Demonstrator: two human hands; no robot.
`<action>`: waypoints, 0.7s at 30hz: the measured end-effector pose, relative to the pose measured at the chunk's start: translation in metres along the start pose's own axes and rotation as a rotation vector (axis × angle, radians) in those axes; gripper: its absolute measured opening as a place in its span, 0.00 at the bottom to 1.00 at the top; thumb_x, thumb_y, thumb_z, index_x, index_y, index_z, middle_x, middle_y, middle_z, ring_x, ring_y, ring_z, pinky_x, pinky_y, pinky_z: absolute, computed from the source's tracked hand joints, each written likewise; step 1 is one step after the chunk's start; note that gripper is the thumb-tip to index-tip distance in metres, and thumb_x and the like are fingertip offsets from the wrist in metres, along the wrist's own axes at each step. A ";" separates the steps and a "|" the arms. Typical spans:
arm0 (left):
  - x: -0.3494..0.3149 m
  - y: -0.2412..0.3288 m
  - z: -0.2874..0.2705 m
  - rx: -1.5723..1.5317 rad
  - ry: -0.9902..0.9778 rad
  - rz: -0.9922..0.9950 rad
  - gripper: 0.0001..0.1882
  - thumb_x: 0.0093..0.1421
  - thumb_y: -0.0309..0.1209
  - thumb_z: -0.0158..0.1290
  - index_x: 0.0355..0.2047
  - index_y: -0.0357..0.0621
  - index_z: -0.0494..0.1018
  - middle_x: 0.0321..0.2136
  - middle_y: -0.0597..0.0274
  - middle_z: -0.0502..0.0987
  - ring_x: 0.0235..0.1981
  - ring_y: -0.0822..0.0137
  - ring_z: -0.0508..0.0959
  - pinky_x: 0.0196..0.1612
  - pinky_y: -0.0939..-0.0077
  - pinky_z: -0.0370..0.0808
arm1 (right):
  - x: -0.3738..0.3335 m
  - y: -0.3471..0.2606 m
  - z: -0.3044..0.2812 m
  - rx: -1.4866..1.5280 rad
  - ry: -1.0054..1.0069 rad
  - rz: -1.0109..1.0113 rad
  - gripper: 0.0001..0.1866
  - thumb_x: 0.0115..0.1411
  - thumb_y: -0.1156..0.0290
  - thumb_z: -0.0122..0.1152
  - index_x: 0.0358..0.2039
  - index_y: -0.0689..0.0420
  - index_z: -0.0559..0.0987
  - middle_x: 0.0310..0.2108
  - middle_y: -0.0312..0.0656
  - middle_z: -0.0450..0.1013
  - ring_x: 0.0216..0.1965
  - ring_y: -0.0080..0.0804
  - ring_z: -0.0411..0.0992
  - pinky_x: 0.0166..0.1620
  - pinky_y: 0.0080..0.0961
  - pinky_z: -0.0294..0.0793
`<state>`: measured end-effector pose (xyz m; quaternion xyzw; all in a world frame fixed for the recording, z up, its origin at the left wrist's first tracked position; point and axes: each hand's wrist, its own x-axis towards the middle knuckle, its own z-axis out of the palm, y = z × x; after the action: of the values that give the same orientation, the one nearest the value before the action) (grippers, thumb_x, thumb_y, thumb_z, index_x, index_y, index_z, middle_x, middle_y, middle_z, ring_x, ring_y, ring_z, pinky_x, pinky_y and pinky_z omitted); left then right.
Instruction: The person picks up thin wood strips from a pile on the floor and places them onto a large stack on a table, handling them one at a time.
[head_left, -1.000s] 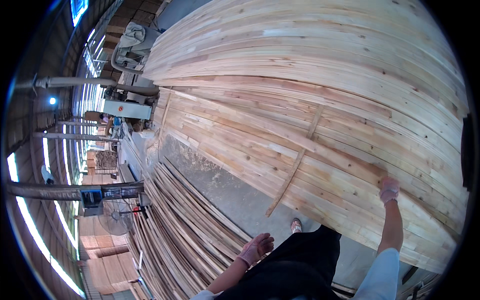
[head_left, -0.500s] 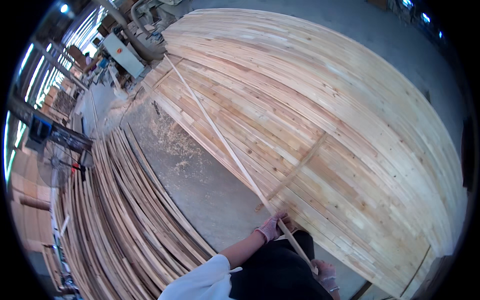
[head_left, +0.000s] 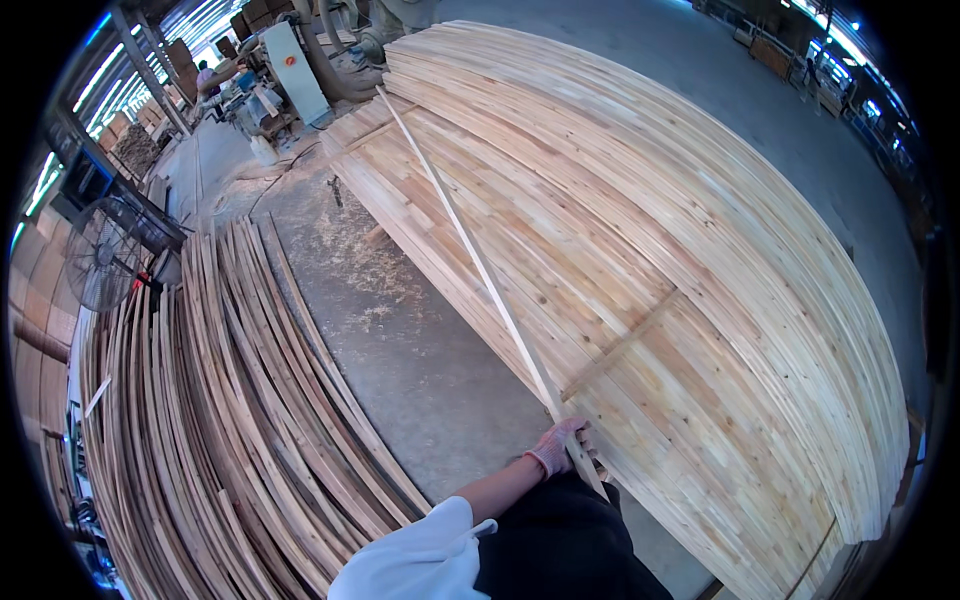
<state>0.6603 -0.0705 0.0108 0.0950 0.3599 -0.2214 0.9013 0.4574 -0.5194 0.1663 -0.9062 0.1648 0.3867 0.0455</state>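
My left hand [head_left: 558, 448], in a pinkish knit glove, is closed around a long, thin wooden strip [head_left: 487, 275]. From my hand the strip slants away to the far left, across the layer of wooden boards [head_left: 620, 400]. Its near end reaches back beside my dark clothing. The far end lies by the edge of the higher board stack [head_left: 640, 160]. My right hand does not show.
Many long, narrow strips [head_left: 270, 400] lie piled at left, beside a caged fan [head_left: 105, 255]. Sawdust [head_left: 375, 265] covers part of the floor between pile and boards. A pale control cabinet [head_left: 295, 75] and machinery stand at the far left. A person [head_left: 205, 78] is beyond.
The view has shifted, so the fan and cabinet show more fully. My left hand still grips the strip. My right hand, earlier at the strip's near end, has dropped out of sight.
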 end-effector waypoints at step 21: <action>-0.046 -0.061 -0.006 -0.119 0.146 0.232 0.07 0.53 0.30 0.57 0.29 0.44 0.71 0.19 0.60 0.72 0.21 0.60 0.73 0.33 0.55 0.76 | 0.126 0.222 0.130 0.050 -0.082 -0.058 0.24 0.62 0.50 0.47 0.48 0.54 0.76 0.38 0.52 0.76 0.43 0.50 0.73 0.44 0.40 0.71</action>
<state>0.5986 -0.1071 0.0378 0.0984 0.4235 -0.0864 0.8964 0.3751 -0.7344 -0.0043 -0.8925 0.1460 0.4179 0.0862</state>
